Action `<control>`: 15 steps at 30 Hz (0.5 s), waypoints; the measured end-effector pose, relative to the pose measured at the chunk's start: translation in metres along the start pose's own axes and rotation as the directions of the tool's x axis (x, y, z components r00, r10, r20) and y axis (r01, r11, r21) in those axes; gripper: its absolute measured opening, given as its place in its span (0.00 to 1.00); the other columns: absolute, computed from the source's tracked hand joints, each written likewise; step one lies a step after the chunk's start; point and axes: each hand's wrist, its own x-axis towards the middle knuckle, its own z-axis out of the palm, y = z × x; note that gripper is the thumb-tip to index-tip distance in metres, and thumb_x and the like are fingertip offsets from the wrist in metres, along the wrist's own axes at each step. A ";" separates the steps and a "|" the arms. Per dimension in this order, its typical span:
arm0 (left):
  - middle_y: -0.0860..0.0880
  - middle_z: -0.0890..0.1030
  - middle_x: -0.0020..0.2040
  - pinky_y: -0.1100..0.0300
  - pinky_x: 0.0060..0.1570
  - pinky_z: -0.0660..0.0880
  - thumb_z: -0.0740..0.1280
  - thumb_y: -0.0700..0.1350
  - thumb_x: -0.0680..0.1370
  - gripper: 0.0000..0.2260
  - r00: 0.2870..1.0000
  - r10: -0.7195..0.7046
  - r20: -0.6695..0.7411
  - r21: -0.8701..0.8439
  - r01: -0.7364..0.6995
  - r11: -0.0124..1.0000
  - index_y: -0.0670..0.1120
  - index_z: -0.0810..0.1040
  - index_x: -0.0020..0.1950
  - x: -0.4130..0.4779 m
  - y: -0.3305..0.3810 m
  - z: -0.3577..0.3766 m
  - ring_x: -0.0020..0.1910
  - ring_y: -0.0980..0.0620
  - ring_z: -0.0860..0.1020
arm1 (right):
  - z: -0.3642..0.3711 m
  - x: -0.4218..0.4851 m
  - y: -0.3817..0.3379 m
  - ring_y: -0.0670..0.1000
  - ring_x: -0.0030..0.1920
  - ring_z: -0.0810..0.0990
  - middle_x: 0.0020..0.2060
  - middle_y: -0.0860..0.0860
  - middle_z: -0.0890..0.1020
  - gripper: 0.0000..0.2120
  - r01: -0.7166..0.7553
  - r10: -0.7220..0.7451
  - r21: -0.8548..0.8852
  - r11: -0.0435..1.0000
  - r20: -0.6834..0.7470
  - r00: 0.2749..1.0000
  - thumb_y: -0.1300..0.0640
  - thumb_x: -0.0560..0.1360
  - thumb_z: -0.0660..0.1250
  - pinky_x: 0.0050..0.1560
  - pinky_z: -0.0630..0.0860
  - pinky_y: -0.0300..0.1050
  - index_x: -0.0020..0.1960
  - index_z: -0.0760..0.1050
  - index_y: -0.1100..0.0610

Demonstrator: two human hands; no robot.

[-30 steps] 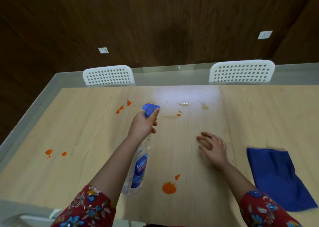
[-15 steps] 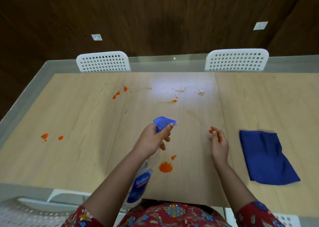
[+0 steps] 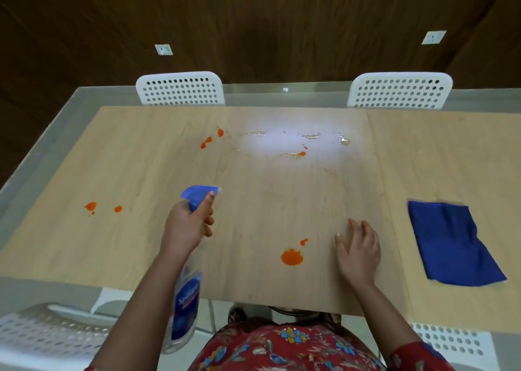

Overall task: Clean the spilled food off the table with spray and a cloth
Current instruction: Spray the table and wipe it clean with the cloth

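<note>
Head camera is looking down at my left hand (image 3: pixel 187 227), which is gripping the neck of the spray bottle (image 3: pixel 188 300), fingers curled round it and one fingertip lying against the blue nozzle head. I am holding the bottle tilted, nozzle pointing out over the table (image 3: pixel 141 159) and base hanging back past the front edge. My right hand (image 3: pixel 358 253) is lying loose with fingers spread near the front edge; I cannot tell whether it is touching the wood. The biggest orange spill (image 3: pixel 291 257) is sitting just left of that hand. The blue cloth (image 3: pixel 451 244) is lying flat toward the right edge. Smaller orange spots (image 3: pixel 90 206) are showing near the left edge, more orange drops (image 3: pixel 207 142) toward the far edge, and wet streaks (image 3: pixel 284 142) are glistening beside them.
</note>
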 end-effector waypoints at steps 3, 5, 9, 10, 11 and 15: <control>0.47 0.81 0.37 0.48 0.40 0.77 0.63 0.58 0.78 0.16 0.999 0.024 -0.041 0.013 -0.024 1.000 0.47 0.80 0.45 0.004 -0.012 -0.027 0.27 0.50 0.78 | 0.004 -0.011 0.003 0.56 0.77 0.50 0.77 0.54 0.54 0.27 -0.007 0.008 -0.040 0.999 0.041 0.999 0.45 0.81 0.55 0.76 0.48 0.55 0.77 0.57 0.51; 0.48 0.82 0.38 0.47 0.41 0.78 0.63 0.60 0.78 0.16 0.999 0.013 -0.034 0.061 -0.011 0.998 0.49 0.80 0.46 0.006 -0.022 -0.038 0.28 0.49 0.78 | 0.005 -0.015 0.006 0.54 0.78 0.47 0.78 0.53 0.51 0.29 0.000 0.005 -0.066 0.998 0.071 0.997 0.40 0.80 0.51 0.76 0.44 0.54 0.78 0.54 0.50; 0.46 0.81 0.34 0.45 0.42 0.78 0.63 0.62 0.77 0.23 0.992 -0.106 0.075 0.150 0.093 0.984 0.41 0.78 0.42 0.005 -0.044 -0.051 0.28 0.49 0.79 | 0.005 -0.012 0.004 0.50 0.78 0.40 0.79 0.50 0.44 0.38 -0.018 0.038 -0.129 0.991 0.156 0.987 0.31 0.72 0.42 0.75 0.38 0.52 0.78 0.49 0.46; 0.46 0.82 0.34 0.45 0.43 0.79 0.64 0.61 0.77 0.23 0.985 -0.130 0.111 0.161 0.111 0.981 0.40 0.77 0.42 0.002 -0.048 -0.052 0.28 0.49 0.79 | 0.004 -0.010 0.003 0.49 0.77 0.38 0.79 0.49 0.43 0.38 -0.027 0.053 -0.141 0.990 0.180 0.982 0.30 0.72 0.41 0.75 0.37 0.51 0.78 0.49 0.45; 0.46 0.82 0.34 0.45 0.43 0.79 0.64 0.61 0.77 0.23 0.979 -0.147 0.143 0.177 0.121 0.977 0.40 0.77 0.42 -0.001 -0.054 -0.052 0.28 0.49 0.79 | 0.004 -0.010 0.001 0.49 0.77 0.37 0.79 0.48 0.41 0.39 -0.039 0.070 -0.150 0.988 0.207 0.976 0.29 0.71 0.40 0.74 0.36 0.51 0.78 0.48 0.44; 0.47 0.83 0.37 0.46 0.43 0.79 0.64 0.62 0.76 0.22 0.967 -0.152 0.205 0.231 0.103 0.967 0.42 0.78 0.42 -0.014 -0.065 -0.048 0.30 0.47 0.81 | -0.001 -0.009 -0.003 0.48 0.77 0.34 0.78 0.48 0.38 0.39 -0.069 0.105 -0.148 0.987 0.254 0.961 0.28 0.70 0.40 0.74 0.34 0.51 0.78 0.46 0.42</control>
